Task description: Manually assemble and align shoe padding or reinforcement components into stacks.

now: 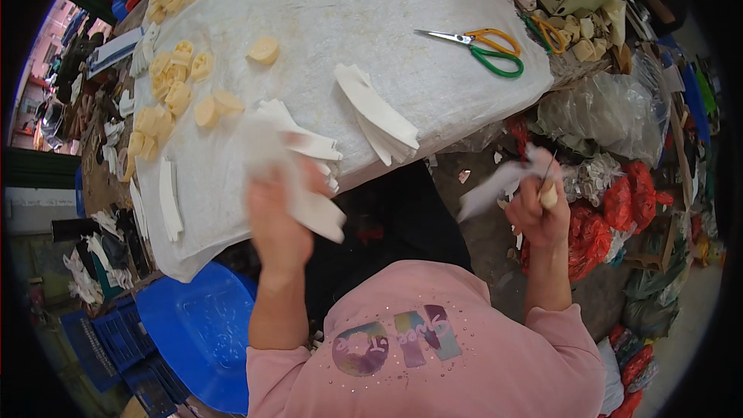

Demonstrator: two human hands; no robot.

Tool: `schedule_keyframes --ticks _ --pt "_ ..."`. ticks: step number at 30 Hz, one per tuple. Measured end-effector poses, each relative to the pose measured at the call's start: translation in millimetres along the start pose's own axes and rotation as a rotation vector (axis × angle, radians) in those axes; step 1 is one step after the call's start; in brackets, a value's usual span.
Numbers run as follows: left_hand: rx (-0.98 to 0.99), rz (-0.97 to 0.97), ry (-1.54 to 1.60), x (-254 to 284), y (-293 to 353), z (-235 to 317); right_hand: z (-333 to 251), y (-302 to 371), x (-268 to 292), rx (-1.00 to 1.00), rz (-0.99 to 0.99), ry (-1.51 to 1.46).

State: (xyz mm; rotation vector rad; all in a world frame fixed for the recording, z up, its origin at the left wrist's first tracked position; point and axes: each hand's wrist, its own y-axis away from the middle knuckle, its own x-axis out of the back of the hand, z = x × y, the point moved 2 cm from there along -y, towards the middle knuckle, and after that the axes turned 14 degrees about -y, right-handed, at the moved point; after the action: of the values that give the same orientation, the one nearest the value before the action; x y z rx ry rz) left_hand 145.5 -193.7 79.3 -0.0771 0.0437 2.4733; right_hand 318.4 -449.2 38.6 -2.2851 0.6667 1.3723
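My left hand (279,213), smeared by motion, is closed around white curved strips (316,215) that look soft and flat, just off the table's near edge. Out to the right, away from the table, my right hand (539,205) grips a small tool with a pale handle (549,196) and a thin dark blade or spike. A blurred white strip (491,190) also extends from that hand; how it is held is partly hidden. On the table lie a fanned stack of white strips (375,112) and another bundle (298,128) beside my left hand.
A white sheet covers the table (325,15). Scissors (480,45) with orange and green handles lie at its right. Cream-coloured moulded pieces (174,77) are heaped at the left. A blue basin (201,333) stands below left; red bags (619,209) and clear plastic (611,112) lie right.
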Motion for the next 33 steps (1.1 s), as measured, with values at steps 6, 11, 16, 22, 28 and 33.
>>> schedule_keyframes --ticks 6,11,16,22,28,33 --pt "-0.357 -1.115 -0.559 -103 47 -46 40 0 -3 0.281 0.308 -0.01" --pt "-0.221 -1.126 -0.406 -126 59 -62 35 11 6 0.212 0.415 -0.076" --pt "-0.154 -1.276 -0.456 -118 55 -50 -54 45 123 0.16 0.324 0.341" --pt "-0.072 -1.126 -0.363 -102 45 -45 -42 72 135 -0.944 0.339 1.563" --pt "-0.145 -1.013 -0.289 -103 46 -48 33 -18 -4 -0.108 0.328 0.505" --pt "-0.043 -0.706 -0.256 -74 42 -28 47 -60 -29 0.1 0.079 0.092"
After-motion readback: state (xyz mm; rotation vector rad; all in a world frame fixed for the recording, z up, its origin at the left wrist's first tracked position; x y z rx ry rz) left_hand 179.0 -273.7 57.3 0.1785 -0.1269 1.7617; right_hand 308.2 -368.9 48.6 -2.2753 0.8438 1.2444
